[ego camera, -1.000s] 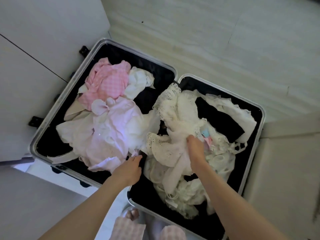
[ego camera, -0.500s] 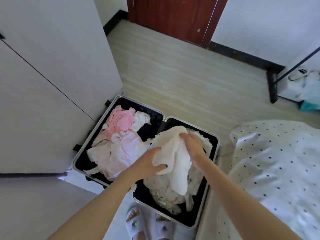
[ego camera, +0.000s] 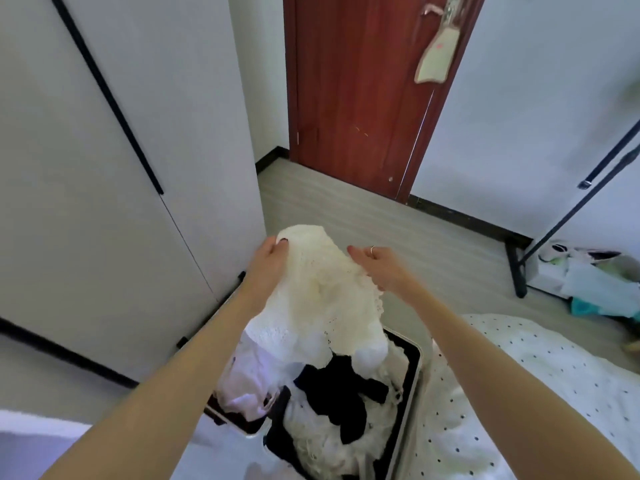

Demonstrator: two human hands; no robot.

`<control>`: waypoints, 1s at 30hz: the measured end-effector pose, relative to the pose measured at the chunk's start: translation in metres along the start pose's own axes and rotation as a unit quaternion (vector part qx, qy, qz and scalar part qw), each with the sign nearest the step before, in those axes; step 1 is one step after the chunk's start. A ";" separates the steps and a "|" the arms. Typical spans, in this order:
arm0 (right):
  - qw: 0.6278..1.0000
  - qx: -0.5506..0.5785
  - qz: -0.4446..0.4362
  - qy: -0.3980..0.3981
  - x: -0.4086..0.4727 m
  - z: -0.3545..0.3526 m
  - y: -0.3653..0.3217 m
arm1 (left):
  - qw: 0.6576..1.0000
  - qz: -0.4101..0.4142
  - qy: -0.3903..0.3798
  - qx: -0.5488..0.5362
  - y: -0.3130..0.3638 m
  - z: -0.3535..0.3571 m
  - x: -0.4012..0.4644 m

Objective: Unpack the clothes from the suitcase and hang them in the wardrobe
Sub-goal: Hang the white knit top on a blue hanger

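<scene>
**Lace garment held up over the open suitcase**

Cream lace garment [ego camera: 322,292] hangs above the suitcase [ego camera: 412,372], its top edge pinched by the left hand [ego camera: 270,258]. The right hand [ego camera: 381,268] grips its right edge, index finger extended, the others curled. White, pink and black clothes [ego camera: 332,410] fill the suitcase beside the white wardrobe [ego camera: 104,202].
</scene>
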State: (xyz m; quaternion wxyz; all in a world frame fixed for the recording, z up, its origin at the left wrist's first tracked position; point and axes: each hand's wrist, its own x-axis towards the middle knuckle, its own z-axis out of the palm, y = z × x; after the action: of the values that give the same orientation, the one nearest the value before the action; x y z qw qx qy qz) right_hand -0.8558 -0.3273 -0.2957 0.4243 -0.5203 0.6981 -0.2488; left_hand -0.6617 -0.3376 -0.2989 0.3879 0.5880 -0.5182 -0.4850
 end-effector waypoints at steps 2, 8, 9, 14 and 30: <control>0.997 -0.068 -0.027 0.002 -0.013 0.003 -0.019 | 1.000 0.019 0.005 0.018 0.022 -0.015 -0.011; 0.994 -0.091 -0.039 -0.055 -0.080 0.022 -0.087 | 0.995 0.050 0.037 0.073 0.066 -0.076 -0.070; 0.995 -0.053 -0.018 -0.079 -0.088 0.024 -0.096 | 0.995 0.052 0.028 0.080 0.068 -0.083 -0.078; 0.956 0.089 -0.018 -0.281 -0.142 0.045 -0.122 | 0.987 0.075 -0.018 0.143 0.068 -0.139 -0.146; 0.917 0.040 -0.213 -0.334 -0.317 0.258 -0.282 | 0.937 -0.070 0.291 0.181 0.019 -0.376 -0.362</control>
State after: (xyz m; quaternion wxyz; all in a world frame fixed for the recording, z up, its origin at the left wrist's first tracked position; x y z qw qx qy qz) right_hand -0.4595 -0.1004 -0.1007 0.5907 -0.6918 0.3779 -0.1724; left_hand -0.2981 -0.0010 -0.1343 0.3738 0.7984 -0.4194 -0.2166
